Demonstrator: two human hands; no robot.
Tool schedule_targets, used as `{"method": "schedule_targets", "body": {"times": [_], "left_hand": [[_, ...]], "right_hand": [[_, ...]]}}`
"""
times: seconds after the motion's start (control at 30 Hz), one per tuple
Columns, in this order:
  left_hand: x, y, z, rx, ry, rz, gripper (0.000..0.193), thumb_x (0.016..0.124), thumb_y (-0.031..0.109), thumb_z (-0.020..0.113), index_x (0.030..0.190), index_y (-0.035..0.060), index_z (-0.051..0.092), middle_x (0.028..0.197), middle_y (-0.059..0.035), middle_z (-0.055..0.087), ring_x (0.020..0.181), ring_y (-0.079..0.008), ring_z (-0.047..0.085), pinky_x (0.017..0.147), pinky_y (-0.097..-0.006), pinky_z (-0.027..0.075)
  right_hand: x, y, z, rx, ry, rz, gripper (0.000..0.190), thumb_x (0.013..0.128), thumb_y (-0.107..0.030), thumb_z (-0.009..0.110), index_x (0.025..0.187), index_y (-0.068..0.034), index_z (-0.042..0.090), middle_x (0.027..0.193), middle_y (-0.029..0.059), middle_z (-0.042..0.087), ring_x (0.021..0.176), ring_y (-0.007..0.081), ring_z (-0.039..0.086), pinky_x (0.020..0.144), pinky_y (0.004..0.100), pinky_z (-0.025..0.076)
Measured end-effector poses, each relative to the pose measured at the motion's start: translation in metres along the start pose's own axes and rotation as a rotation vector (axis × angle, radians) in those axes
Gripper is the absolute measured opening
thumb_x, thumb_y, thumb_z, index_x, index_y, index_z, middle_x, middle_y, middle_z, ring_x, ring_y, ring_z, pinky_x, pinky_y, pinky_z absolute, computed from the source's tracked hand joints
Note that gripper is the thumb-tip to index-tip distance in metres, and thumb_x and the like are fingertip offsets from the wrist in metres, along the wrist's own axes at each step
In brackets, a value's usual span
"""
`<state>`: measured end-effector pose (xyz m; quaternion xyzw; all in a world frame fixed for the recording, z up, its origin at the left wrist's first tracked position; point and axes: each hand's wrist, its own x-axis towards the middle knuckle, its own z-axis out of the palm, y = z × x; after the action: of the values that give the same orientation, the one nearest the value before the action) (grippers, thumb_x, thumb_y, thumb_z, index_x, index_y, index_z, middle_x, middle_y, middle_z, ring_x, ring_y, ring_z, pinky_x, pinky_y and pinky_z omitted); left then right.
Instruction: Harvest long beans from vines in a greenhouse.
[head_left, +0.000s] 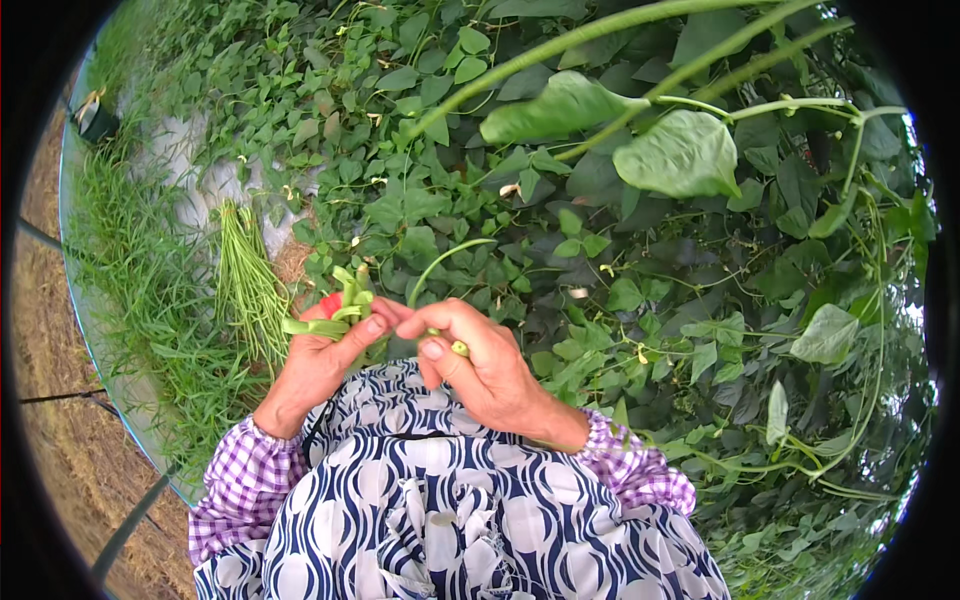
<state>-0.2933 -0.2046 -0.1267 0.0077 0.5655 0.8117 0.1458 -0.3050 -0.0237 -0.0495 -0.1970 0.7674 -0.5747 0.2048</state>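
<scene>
My left hand grips a small bunch of green bean pods, their ends sticking up past the thumb, with a bit of something red among them. Close to its right, my right hand is closed on green pods; one cut-looking end shows by the thumb and a thin curved pod rises behind the fingers. How far the pods run inside the hands is hidden. A tied bundle of long green beans lies on the ground beyond my left hand.
Leafy bean vines fill the front and right. Large leaves and stems hang close at the upper right. Grass borders a pale sheet on the left. A dark container stands at the far left, near several dark cords or poles.
</scene>
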Motion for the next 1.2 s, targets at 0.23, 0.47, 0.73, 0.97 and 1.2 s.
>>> {"method": "schedule_targets", "body": {"times": [0.23,0.47,0.73,0.97,1.2], "left_hand": [[0.004,-0.011,0.017,-0.144,-0.072,-0.135,0.025,0.089,0.017,0.056,0.109,0.0023,0.056,0.099,-0.0035,0.061,0.089,-0.0101,0.056,0.079,-0.0249,0.045],[0.003,-0.030,0.018,-0.087,-0.080,-0.144,0.021,0.090,0.018,0.053,0.105,0.0034,0.054,0.092,-0.0014,0.058,0.084,-0.0092,0.054,0.074,-0.0252,0.046],[-0.025,-0.022,-0.004,-0.207,-0.068,-0.313,0.019,0.091,0.017,0.050,0.090,-0.0008,0.055,0.065,-0.0040,0.055,0.052,-0.0114,0.053,0.050,-0.0244,0.048],[-0.102,-0.019,-0.041,-0.368,0.551,-0.187,0.018,0.091,0.021,0.050,0.088,0.0029,0.051,0.058,-0.0024,0.051,0.044,-0.0117,0.051,0.040,-0.0235,0.044],[-0.128,-0.024,-0.021,-0.280,0.732,-0.192,0.020,0.091,0.024,0.050,0.090,0.0040,0.049,0.060,-0.0010,0.047,0.047,-0.0121,0.046,0.045,-0.0250,0.040]], "right_hand": [[0.038,0.028,0.003,0.143,0.243,0.028,0.016,0.095,-0.016,0.040,0.099,-0.002,0.045,0.063,0.0008,0.046,0.055,0.0059,0.043,0.051,0.0210,0.037],[0.046,0.050,0.013,0.039,0.256,0.083,0.016,0.094,-0.018,0.041,0.097,-0.002,0.044,0.066,0.0033,0.046,0.057,0.0117,0.046,0.053,0.0272,0.039],[0.024,0.118,-0.028,0.241,0.140,0.275,0.036,0.094,-0.030,0.040,0.116,-0.002,0.048,0.103,0.0064,0.055,0.090,0.0129,0.051,0.077,0.0262,0.041],[-0.064,0.308,-0.213,0.623,1.155,0.658,0.014,0.091,-0.010,0.043,0.099,-0.003,0.053,0.072,0.0064,0.058,0.054,0.0131,0.054,0.042,0.0225,0.043],[-0.078,0.324,-0.301,0.690,1.228,0.530,0.007,0.092,-0.013,0.044,0.095,-0.010,0.049,0.071,0.0032,0.053,0.050,0.0107,0.045,0.041,0.0229,0.037]]}}
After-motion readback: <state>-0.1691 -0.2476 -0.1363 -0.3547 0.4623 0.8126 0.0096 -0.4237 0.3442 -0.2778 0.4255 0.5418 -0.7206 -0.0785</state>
